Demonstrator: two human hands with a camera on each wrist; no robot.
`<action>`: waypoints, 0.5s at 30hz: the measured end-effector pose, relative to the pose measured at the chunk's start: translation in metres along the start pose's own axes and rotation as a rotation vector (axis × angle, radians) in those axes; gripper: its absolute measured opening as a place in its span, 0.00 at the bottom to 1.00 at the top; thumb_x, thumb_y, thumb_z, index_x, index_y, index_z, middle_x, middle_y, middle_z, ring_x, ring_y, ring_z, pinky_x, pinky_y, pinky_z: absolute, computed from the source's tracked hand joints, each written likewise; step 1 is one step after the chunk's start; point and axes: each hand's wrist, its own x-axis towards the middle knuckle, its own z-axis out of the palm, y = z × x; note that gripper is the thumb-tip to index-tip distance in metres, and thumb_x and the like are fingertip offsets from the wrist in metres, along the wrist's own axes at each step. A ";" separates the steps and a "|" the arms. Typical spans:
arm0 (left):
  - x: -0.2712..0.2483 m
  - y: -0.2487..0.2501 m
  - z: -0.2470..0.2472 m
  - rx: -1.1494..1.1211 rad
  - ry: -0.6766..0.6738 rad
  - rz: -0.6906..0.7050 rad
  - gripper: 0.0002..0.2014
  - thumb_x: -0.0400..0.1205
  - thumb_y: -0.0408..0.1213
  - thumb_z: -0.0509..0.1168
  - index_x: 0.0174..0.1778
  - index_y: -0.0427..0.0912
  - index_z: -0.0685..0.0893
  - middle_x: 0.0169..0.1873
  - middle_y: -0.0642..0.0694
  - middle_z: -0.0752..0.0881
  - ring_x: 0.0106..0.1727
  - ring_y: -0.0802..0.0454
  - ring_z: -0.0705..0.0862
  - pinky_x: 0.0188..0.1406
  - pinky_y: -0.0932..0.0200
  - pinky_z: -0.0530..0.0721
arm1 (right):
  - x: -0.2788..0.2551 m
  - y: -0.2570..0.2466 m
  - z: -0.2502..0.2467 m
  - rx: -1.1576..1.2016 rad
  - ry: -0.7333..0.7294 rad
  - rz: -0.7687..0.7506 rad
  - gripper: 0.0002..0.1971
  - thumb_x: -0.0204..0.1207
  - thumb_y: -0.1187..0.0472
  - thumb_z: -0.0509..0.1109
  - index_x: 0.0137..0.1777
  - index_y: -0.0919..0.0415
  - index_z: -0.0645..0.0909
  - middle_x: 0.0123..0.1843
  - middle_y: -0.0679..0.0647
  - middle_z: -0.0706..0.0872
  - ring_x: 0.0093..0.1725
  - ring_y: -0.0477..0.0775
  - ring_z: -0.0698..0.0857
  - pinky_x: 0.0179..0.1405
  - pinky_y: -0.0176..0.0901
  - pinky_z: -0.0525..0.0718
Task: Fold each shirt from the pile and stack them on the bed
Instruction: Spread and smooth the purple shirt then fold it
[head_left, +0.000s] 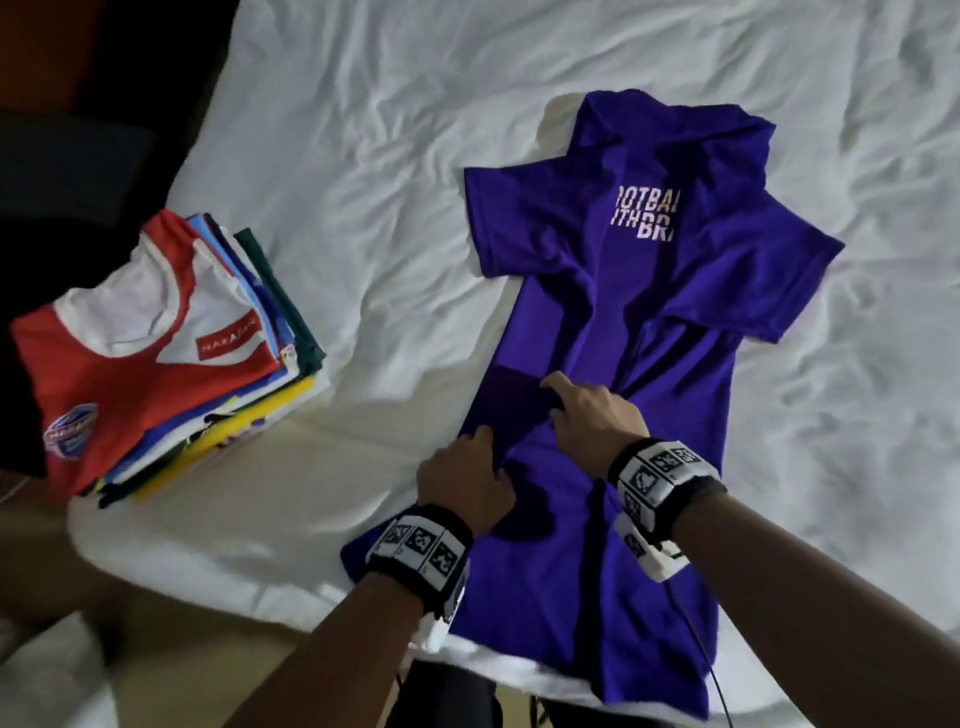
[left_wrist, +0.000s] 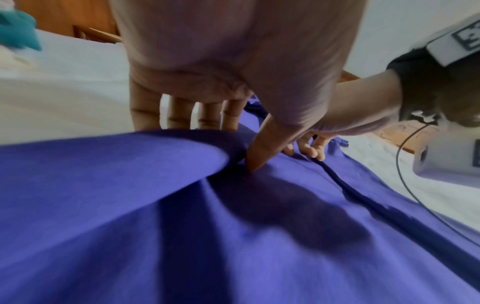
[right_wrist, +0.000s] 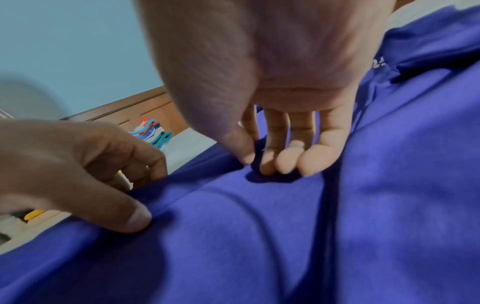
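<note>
Pinching the folded left edge of the purple cotton T-shirt (head_left: 613, 322) with both hands.
Left hand (head_left: 465, 480) and right hand (head_left: 597, 415) grasp it; colourful folded stack (head_left: 171, 353) at 9 o'clock on white bed (head_left: 363, 156).

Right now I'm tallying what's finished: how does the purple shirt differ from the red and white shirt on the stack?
The purple shirt lies long on the bed sheet, only its sides folded in; the red and white shirt is a compact fold topping the stack. The left hand and right hand pinch the purple one; nobody touches the red and white one. Both carry printing.
</note>
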 end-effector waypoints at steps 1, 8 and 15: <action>-0.008 -0.006 0.001 0.025 -0.005 -0.009 0.15 0.82 0.47 0.64 0.61 0.46 0.74 0.56 0.42 0.86 0.57 0.36 0.87 0.51 0.48 0.80 | -0.006 -0.005 0.006 0.028 0.004 0.023 0.19 0.85 0.56 0.61 0.75 0.47 0.70 0.62 0.57 0.87 0.57 0.66 0.87 0.48 0.54 0.83; -0.044 -0.023 0.008 0.137 0.003 0.083 0.14 0.83 0.44 0.63 0.62 0.43 0.75 0.57 0.39 0.87 0.59 0.35 0.87 0.53 0.49 0.78 | -0.016 -0.037 0.034 0.455 0.194 0.262 0.24 0.83 0.44 0.68 0.71 0.55 0.67 0.54 0.60 0.86 0.51 0.65 0.85 0.47 0.51 0.79; -0.080 -0.013 0.020 0.172 -0.050 0.284 0.18 0.81 0.41 0.66 0.67 0.44 0.75 0.58 0.39 0.86 0.58 0.35 0.88 0.48 0.50 0.77 | -0.026 -0.032 0.043 0.651 0.313 0.365 0.32 0.73 0.67 0.72 0.75 0.57 0.63 0.48 0.60 0.86 0.47 0.64 0.88 0.40 0.53 0.90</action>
